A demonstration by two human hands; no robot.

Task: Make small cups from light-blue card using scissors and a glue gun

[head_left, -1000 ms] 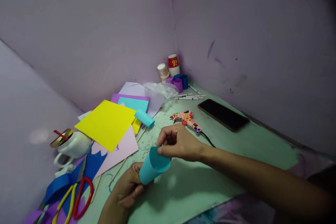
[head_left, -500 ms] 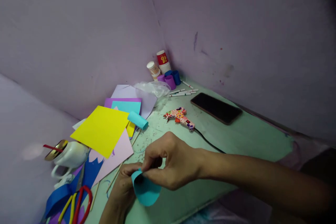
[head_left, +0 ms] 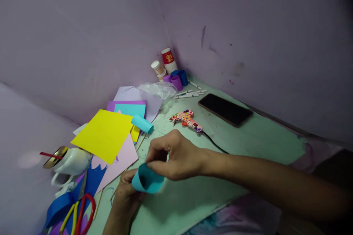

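Note:
A piece of light-blue paper [head_left: 153,183] is curled into an open tube between my two hands, low in the middle of the view. My right hand [head_left: 173,156] pinches its upper edge between thumb and fingers. On the left side, my left hand [head_left: 127,192] grips the paper, its fingertips partly hidden behind the tube. Beyond my hands lies a flower-patterned hot glue gun [head_left: 187,120] with a black cord. Another rolled light-blue paper tube [head_left: 142,124] rests on the paper sheets to the left.
A yellow sheet [head_left: 103,134] tops several coloured papers. Red-and-yellow-handled scissors [head_left: 79,213] and a white mug [head_left: 75,162] are at left. A phone [head_left: 225,109] lies at right. Paper cups [head_left: 168,57], purple and blue tubes [head_left: 177,83] and markers [head_left: 190,94] stand or lie in the corner.
Both hands have risen slightly with the light-blue paper. Its tube opening has turned, so more of its outer left side shows. The view has shifted a little.

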